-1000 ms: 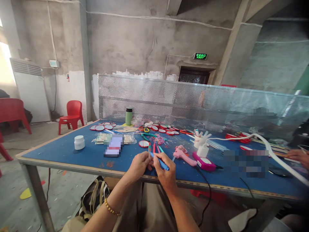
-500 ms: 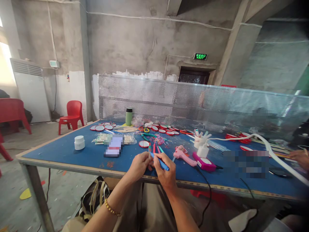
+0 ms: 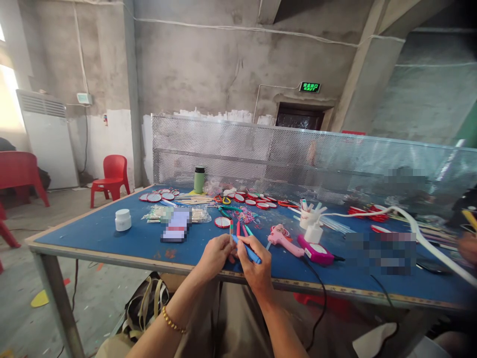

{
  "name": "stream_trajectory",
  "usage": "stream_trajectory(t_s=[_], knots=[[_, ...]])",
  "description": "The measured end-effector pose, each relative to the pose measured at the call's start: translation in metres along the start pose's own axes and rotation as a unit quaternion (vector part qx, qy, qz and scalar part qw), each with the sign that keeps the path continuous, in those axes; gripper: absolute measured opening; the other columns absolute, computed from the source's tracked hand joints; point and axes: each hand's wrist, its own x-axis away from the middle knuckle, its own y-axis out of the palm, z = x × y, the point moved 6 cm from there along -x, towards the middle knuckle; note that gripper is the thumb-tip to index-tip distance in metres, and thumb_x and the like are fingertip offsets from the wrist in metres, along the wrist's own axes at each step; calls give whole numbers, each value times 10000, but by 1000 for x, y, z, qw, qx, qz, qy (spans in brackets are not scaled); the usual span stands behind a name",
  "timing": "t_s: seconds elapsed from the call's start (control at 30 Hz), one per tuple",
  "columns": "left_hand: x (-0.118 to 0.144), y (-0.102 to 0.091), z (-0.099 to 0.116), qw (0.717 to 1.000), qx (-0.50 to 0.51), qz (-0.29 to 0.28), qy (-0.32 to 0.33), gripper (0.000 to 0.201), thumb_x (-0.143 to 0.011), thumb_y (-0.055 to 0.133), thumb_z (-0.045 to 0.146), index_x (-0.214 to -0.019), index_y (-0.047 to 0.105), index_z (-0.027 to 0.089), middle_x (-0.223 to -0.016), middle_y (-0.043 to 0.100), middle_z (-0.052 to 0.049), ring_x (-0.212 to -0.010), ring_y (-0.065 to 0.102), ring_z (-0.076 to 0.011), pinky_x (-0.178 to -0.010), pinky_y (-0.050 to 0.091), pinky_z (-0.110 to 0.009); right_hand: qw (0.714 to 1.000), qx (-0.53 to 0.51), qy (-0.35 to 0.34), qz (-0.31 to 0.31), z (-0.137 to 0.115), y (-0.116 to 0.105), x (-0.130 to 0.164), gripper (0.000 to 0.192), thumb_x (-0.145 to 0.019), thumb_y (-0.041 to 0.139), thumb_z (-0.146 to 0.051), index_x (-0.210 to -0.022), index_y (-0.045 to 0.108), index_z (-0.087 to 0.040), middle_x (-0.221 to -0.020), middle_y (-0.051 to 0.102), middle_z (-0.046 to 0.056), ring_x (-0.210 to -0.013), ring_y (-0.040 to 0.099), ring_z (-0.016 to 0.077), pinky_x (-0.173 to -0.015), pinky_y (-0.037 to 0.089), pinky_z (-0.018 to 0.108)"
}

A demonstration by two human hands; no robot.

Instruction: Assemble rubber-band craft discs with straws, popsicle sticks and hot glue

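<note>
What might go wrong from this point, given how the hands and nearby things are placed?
The tip of the blue marker sits close to the left hand, so a slip of the right hand might ink its fingers. The thin stick shows only a short end above the left hand's grip and could twist or shift. The pink glue gun could be dragged if the black cord, apparently its own, snags where it hangs over the edge of the table.

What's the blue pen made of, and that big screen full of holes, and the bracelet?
Blue pen: probably smooth plastic, given its even, bright colour. Screen: likely metal, from its grey sheen and punched holes. Bracelet: shiny, gold-coloured beads, metal or plastic.
</note>
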Motion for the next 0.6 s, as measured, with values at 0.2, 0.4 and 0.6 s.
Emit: stream_trajectory(t_s=[0.2,0.4,0.6], knots=[[-1,1,-1,1000,18,2,-4,241,-870,437,319,-674,496,193,-587,595,19,-567,589,-137,-580,404,-223,1000,2,5,7,1,-1,0,137,-900,526,-232,-860,652,-194,-747,644,16,-681,611,147,-681,503,266],[-1,0,-3,1000,6,5,-2,266,-881,435,338,-671,503,190,-577,598,17,-566,587,-137,-574,391,-221,1000,-5,-1,1,-1,-1,0,145,-907,518,-238,-860,649,-196,-758,644,24,-694,607,154,-683,498,275],[-1,0,-3,1000,14,1,0,268,-885,437,354,-683,504,191,-587,595,18,-576,585,-138,-580,397,-221,1000,0,2,5,0,-1,0,136,-905,525,-226,-856,648,-192,-758,642,22,-692,615,155,-688,493,272]])
